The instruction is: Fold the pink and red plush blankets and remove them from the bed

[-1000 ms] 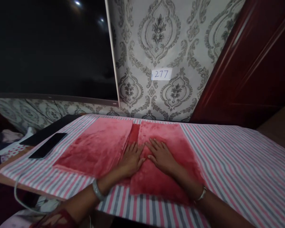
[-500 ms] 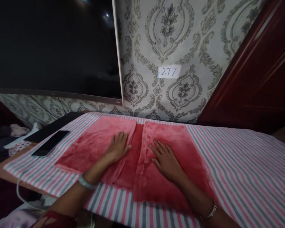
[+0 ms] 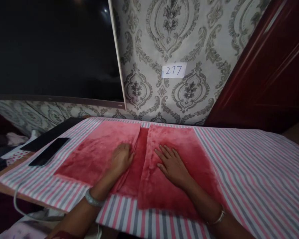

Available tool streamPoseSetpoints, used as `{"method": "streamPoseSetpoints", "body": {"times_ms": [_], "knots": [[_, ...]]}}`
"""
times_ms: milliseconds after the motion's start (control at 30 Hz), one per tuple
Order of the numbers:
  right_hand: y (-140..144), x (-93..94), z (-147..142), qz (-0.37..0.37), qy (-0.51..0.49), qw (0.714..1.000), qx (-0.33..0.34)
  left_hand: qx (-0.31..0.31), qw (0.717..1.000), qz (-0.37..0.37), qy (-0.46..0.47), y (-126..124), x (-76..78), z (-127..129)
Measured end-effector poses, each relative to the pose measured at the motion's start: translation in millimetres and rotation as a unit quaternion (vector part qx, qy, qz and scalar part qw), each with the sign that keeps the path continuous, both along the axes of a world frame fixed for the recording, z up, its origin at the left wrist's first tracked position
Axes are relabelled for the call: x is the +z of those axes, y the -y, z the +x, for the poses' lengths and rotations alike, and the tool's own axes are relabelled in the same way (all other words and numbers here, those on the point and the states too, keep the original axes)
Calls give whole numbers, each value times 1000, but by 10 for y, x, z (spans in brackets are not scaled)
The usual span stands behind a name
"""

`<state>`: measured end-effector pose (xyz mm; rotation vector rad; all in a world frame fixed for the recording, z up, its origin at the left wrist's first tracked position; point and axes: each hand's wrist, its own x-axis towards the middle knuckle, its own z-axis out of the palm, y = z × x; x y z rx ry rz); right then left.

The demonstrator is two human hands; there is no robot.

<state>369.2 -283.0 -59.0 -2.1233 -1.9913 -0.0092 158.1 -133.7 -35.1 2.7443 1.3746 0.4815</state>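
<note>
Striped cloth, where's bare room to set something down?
The striped cloth lies bare right of the red towel. A narrow strip lies between towel and phone. The middle is crowded: left hand and right hand press the towel.

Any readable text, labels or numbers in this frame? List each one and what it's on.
"277" - handwritten on a small white paper label stuck to the patterned wallpaper, above the far edge of the table.
Nothing else readable: the red towel, the striped cloth, the dark phone and the dark screen show no text.
</note>
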Motion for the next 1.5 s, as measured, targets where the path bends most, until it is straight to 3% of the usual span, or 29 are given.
{"method": "streamPoseSetpoints", "body": {"times_ms": [533,667,867,967,1100,1200,1300,1500], "knots": [[-2,-14,7,13,-3,1000,2,-18,999,-31,31,1,-24,94],[8,-9,8,3,0,1000,3,-31,998,-44,40,49,33,-12],[13,-36,20,12,9,1000,0,4,998,-61,34,363,114,-328],[2,-57,30,15,13,1000,2,30,997,-65,-12,560,44,-334],[-5,-91,40,30,22,999,6,12,997,-59,-41,692,-73,-266],[0,-140,54,49,30,998,8,-42,995,-85,25,622,-71,-335],[0,-212,79,65,34,997,14,-69,985,-106,120,407,41,-552],[-38,-340,127,87,31,995,28,129,979,-19,154,-204,324,-1190]]}}
